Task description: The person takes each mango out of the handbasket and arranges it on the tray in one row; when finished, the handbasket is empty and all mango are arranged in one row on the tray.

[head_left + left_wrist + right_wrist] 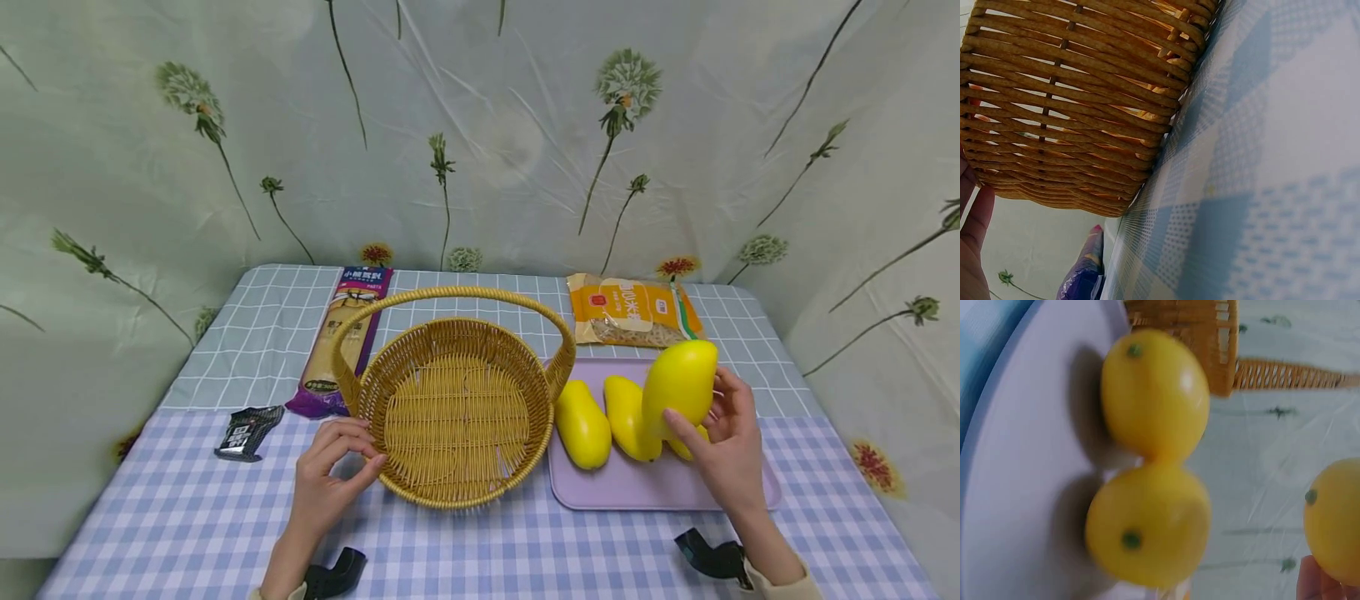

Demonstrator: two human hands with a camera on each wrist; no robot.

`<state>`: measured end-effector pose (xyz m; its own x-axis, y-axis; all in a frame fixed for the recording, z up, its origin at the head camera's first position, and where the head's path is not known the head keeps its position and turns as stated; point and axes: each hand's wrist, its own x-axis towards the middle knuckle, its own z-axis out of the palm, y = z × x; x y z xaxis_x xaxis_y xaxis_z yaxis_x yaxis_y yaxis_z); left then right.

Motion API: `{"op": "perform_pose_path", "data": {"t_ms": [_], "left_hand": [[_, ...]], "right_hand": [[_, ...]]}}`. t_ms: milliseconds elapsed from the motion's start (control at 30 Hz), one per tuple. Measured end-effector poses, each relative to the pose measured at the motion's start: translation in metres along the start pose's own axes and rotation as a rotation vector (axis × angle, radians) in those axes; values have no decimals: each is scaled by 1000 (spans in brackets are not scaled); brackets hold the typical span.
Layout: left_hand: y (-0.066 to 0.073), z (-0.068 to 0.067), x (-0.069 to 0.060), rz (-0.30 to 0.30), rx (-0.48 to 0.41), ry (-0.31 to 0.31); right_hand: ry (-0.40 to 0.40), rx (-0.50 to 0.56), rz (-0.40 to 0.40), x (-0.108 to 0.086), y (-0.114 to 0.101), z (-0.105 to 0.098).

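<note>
A round woven basket (457,417) with an arched handle stands mid-table. My left hand (330,475) pinches its near left rim between thumb and fingers; in the left wrist view, fingertips (980,209) touch the edge of the basket's weave (1072,106). Above the lilac tray (600,492), my right hand (723,446) grips a yellow mango (681,385), raised with its narrow end up. Beneath lie a left mango (583,427), a middle mango (628,417) and another mango (686,446), mostly hidden behind the held one and my hand.
Behind the basket's left side lies a long purple pasta packet (345,342). A small black packet (247,433) is at the left. An orange and clear bag of grain (633,310) lies beyond the tray. A floral curtain (495,142) hangs behind the table.
</note>
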<state>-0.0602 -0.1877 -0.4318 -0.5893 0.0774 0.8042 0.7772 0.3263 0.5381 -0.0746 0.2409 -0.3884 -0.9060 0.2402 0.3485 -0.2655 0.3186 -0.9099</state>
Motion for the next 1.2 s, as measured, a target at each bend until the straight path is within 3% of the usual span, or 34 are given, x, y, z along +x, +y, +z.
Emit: {"op": "perform_pose_path", "data": {"t_ms": [167, 267, 500, 633, 833, 967, 1067, 1200], "left_hand": [[0, 0, 0, -1, 0, -1], [0, 0, 0, -5, 0, -2], [0, 0, 0, -6, -1, 0], [0, 0, 0, -3, -4, 0], [0, 0, 0, -2, -2, 1], [0, 0, 0, -5, 0, 1], [0, 0, 0, -9, 3, 0], [1, 0, 0, -11, 3, -1]], "right_hand": [[49, -31, -12, 8, 49, -23], [90, -116, 5, 10, 63, -32], [214, -213, 123, 11, 42, -40], [240, -272, 173, 13, 42, -49], [226, -337, 242, 16, 52, -63], [206, -414, 282, 20, 83, -79], [204, -435, 345, 21, 86, -82], [189, -466, 437, 18, 64, -75]]}}
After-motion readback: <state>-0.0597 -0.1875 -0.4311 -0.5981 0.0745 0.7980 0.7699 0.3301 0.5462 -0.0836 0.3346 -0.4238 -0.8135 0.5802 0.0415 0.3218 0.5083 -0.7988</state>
